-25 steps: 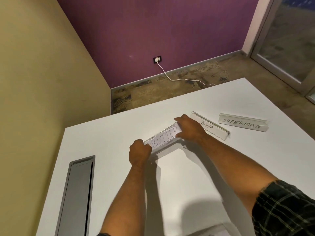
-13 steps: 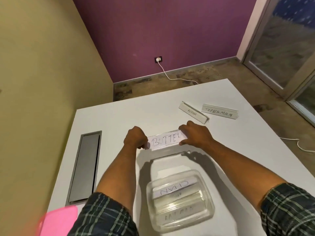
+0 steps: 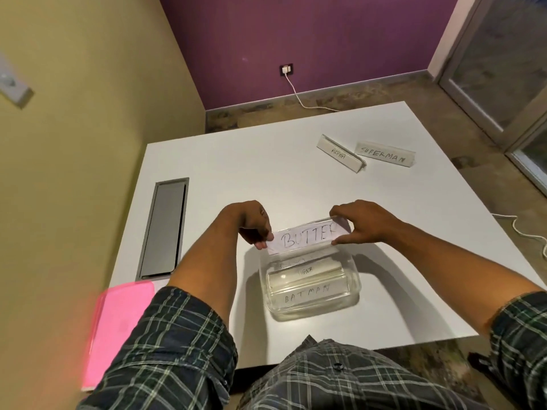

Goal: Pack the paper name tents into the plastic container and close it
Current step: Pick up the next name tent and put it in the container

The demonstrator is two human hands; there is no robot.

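A white paper name tent marked BUTTER (image 3: 307,238) is held by its two ends just above the far rim of the clear plastic container (image 3: 353,279). My left hand (image 3: 253,224) pinches its left end and my right hand (image 3: 359,221) pinches its right end. Inside the container lie name tents marked TIGER (image 3: 305,270) and BATMAN (image 3: 307,295). Two more tents, ALPHA (image 3: 339,155) and SUPERMAN (image 3: 384,153), lie on the white table (image 3: 266,173) at the far right.
A pink lid (image 3: 118,324) lies at the table's near left corner. A grey cable hatch (image 3: 164,227) is set into the table's left side. A white cable (image 3: 529,235) runs along the floor past the right edge.
Both hands have brought the BUTTER tent back toward me, from mid-table to just over the container's far rim. The view has tilted down, showing the container and pink lid.
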